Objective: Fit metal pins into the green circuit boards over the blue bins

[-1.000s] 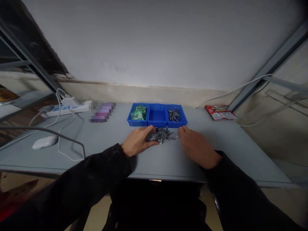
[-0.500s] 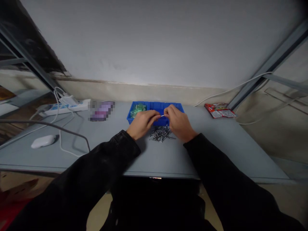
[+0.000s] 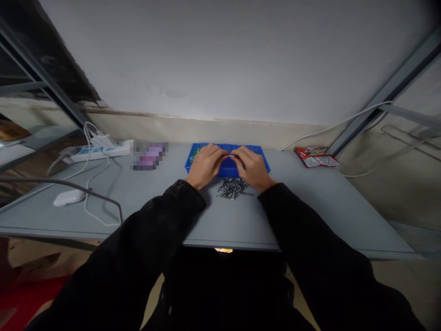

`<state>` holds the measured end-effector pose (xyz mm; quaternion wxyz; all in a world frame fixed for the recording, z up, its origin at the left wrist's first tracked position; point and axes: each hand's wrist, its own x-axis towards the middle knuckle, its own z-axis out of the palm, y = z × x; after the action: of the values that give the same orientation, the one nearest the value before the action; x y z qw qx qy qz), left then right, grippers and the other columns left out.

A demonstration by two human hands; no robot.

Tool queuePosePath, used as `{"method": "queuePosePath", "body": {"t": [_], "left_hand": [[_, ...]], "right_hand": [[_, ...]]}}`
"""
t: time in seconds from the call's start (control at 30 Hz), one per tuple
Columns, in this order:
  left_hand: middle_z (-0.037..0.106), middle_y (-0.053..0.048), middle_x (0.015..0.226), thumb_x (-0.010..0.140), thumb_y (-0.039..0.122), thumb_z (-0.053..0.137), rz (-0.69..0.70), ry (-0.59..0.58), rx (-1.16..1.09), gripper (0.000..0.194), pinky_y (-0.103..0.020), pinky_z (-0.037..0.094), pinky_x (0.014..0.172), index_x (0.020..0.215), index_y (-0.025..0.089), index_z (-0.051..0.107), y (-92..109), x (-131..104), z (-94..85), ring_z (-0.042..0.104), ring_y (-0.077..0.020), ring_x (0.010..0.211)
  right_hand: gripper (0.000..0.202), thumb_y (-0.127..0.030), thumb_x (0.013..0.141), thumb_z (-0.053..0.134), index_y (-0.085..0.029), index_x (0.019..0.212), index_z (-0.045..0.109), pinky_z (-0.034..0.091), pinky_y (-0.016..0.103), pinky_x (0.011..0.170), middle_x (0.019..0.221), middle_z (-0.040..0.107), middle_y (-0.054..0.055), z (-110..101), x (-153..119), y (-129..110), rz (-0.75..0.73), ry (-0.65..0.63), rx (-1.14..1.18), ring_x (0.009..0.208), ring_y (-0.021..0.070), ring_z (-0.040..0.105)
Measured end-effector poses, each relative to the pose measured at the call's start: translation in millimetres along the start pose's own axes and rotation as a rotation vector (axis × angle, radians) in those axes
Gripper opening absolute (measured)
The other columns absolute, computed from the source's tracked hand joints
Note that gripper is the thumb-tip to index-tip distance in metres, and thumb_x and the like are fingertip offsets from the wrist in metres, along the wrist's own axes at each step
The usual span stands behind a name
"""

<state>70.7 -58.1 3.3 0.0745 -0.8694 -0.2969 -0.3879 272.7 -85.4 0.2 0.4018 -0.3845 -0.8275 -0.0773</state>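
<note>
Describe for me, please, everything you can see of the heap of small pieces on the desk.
The heap is a loose, low scatter of many short, slender pieces, silvery to dark grey and shiny enough to look like metal. They lie crisscross, pointing every way, with a few straying at the right edge. It rests on the grey desk, just in front of the blue bins. Neither the left hand nor the right hand appears to touch it. The pieces' finer shape is too small to tell.
</note>
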Motion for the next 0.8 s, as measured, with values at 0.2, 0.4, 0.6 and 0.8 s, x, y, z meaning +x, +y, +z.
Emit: {"method": "queuePosePath", "body": {"t": [0.2,0.4,0.6,0.8], "left_hand": [[0.069,-0.009,0.1,0.109,0.033,0.042,0.011,-0.075,0.081,0.032,-0.038,0.042,0.088,0.106,0.015,0.068,3,6,1.9,0.057,-0.0233,0.094],[0.068,-0.009,0.097,0.109,0.034,0.042,0.029,-0.106,0.113,0.032,-0.04,0.041,0.088,0.104,0.016,0.068,1,7,4.6,0.056,-0.0245,0.094],[0.068,-0.008,0.098,0.108,0.034,0.043,-0.01,-0.101,0.06,0.032,-0.041,0.04,0.09,0.102,0.016,0.068,4,-1,6.4,0.055,-0.0247,0.095],[0.069,-0.006,0.099,0.107,0.035,0.046,-0.04,-0.076,0.011,0.029,-0.042,0.04,0.093,0.104,0.017,0.069,9,-7,5.6,0.056,-0.0242,0.096]], "right_hand": [[0.033,-0.031,0.108,0.04,-0.018,0.105,0.07,0.049,0.034,0.091,0.102,0.069,0.008,2,-5,6,0.065,0.009,-0.025,0.097,0.02,0.064],[0.03,-0.032,0.108,0.042,-0.017,0.105,0.068,0.047,0.035,0.093,0.1,0.069,0.008,3,-5,8,0.045,0.033,-0.037,0.097,0.0214,0.062],[0.024,-0.028,0.106,0.045,-0.019,0.104,0.066,0.048,0.036,0.092,0.099,0.067,0.008,6,-11,2,0.13,0.028,0.052,0.097,0.022,0.061],[0.024,-0.024,0.105,0.044,-0.019,0.101,0.068,0.048,0.037,0.095,0.101,0.067,0.008,6,-14,1,0.093,0.04,0.11,0.101,0.0216,0.062]]}}
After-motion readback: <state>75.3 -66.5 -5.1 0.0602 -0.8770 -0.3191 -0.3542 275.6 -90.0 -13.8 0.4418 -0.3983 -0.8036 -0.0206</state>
